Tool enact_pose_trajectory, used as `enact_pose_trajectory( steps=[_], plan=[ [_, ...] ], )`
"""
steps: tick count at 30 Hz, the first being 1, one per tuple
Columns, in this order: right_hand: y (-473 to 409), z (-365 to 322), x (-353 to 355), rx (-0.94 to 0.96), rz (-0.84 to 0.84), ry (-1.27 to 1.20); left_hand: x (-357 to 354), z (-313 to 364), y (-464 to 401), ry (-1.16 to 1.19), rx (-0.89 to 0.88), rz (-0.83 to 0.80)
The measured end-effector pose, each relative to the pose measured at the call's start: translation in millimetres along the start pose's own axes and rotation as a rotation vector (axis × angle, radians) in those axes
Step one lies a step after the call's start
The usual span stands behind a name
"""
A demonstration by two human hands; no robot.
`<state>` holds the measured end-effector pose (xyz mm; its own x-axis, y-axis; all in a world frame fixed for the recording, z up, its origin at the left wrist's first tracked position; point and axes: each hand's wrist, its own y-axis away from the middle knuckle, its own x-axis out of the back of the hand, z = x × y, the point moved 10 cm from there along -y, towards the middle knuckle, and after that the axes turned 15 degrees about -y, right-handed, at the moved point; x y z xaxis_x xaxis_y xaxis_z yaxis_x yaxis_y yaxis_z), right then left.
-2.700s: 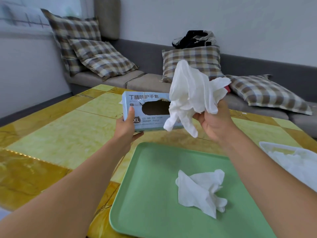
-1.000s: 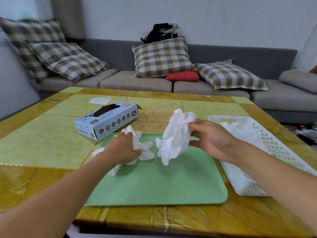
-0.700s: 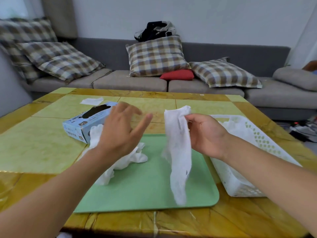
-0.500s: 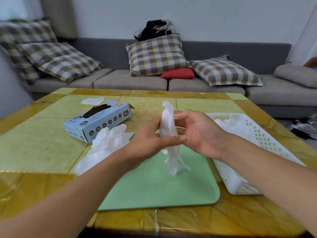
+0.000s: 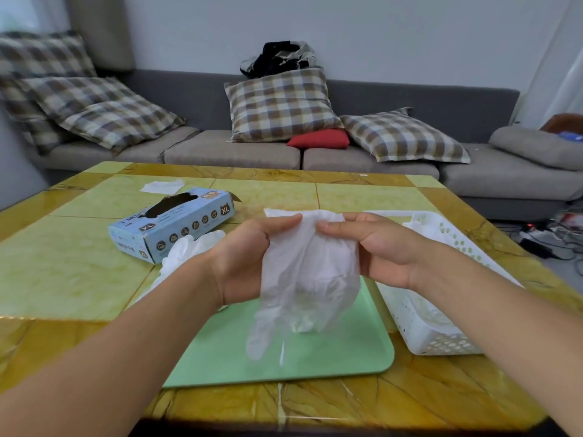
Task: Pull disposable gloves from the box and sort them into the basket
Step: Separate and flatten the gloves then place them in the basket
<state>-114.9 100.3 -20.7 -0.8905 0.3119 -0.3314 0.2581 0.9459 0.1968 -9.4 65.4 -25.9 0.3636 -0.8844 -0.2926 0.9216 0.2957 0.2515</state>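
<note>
Soft daylight, blurred wide-angle edges

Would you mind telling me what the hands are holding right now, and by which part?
Both the left hand and the right hand pinch one white disposable glove by its upper cuff edge; its fingers hang down.

Green tray (image 5: 347, 357) on yellow table (image 5: 63, 279); plaid cushions (image 5: 280, 105) on grey sofa (image 5: 473, 175)

White glove (image 5: 307, 279) between both hands, above green tray (image 5: 347, 357)
</note>
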Motion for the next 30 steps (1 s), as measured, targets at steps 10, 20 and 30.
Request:
enact_pose_trajectory(
  steps=[10,20,30],
  plan=[
    [-32,21,21,-0.206,0.077,-0.081,71,12,-20,-0.637,0.033,0.369],
    [-35,-84,17,0.535,0.098,0.065,71,104,-13,-0.594,-0.540,0.569],
    [-18,-24,26,0.307,0.008,0.603,58,14,-16,-1.187,-0.248,0.242]
  ],
)
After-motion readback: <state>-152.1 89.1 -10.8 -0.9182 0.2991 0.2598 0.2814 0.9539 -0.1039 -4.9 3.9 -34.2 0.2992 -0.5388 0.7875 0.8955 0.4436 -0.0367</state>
